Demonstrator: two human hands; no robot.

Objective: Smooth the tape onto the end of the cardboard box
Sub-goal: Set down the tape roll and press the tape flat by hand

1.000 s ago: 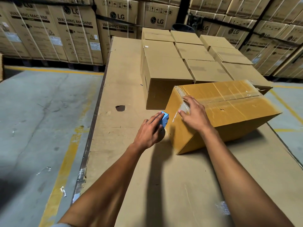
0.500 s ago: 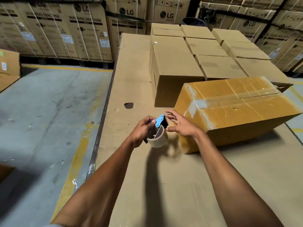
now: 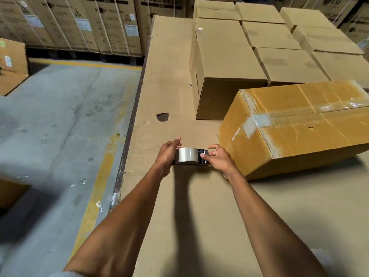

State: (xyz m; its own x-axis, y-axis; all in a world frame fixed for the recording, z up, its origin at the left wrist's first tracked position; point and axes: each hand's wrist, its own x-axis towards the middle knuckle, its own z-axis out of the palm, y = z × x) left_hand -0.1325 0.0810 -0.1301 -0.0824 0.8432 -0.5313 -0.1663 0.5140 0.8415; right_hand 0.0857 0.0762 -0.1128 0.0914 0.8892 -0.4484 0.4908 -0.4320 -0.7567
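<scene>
A yellow-brown cardboard box (image 3: 299,126) lies on the cardboard-covered table (image 3: 189,206), right of centre. A clear tape strip (image 3: 257,121) runs along its top seam and folds over the near end. Both hands are off the box, a little left of its near end. My left hand (image 3: 166,154) grips the left side of a tape dispenser with a clear tape roll (image 3: 187,155). My right hand (image 3: 218,158) pinches the dispenser's dark right end.
Several plain closed boxes (image 3: 225,56) stand in rows behind the taped box. A dark hole (image 3: 162,117) marks the table covering. The table's left edge (image 3: 127,140) drops to concrete floor with a yellow line. Tall printed cartons (image 3: 89,23) line the back.
My right hand left the box's end and joined the left hand on the tape dispenser. The dispenser moved away from the box, leftward and nearer me. The view tilted down.
</scene>
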